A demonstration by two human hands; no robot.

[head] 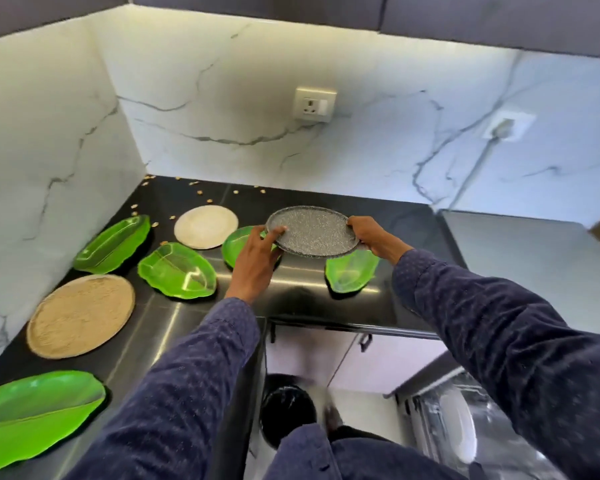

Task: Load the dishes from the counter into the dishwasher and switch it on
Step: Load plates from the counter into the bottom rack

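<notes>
While both hands are raised over the black counter [174, 327], the following is noted.
Grey plate: a speckled grey plate [312, 231] is held off the counter, near level, at 12 o'clock from the wearer.
Left hand: the left hand [257, 258] grips the plate's 9 o'clock rim, thumb on top, fingers curled beneath.
Right hand: the right hand [371, 237] pinches the 3 o'clock rim; fingers mostly hidden under the plate.
Counter dishes: green leaf-shaped dishes [177, 270], a tan round plate [80, 315] and a pale round plate [205, 226] lie at 9 to 11 o'clock.
Dishwasher: the open dishwasher [465, 427] sits at 4 o'clock, holding a white dish.
</notes>
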